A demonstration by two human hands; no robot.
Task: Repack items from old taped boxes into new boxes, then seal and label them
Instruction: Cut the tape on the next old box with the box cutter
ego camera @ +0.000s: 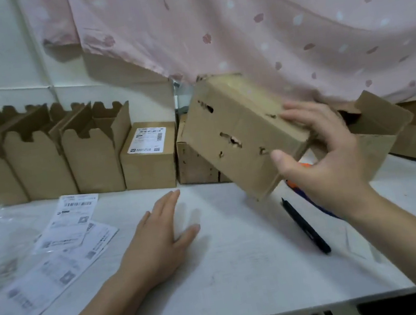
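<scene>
Head view: right hand [330, 165] grips a punctured old box [241, 135], tilted in the air over the table [233, 275] (blurred; its tape perhaps hidden); left hand [158, 244] lies flat, fingers straight. Advisable: set the box down level and steady it before opening.

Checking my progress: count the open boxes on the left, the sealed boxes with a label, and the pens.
Open boxes: 3
Sealed labelled boxes: 1
Pens: 1
Total: 5
</scene>
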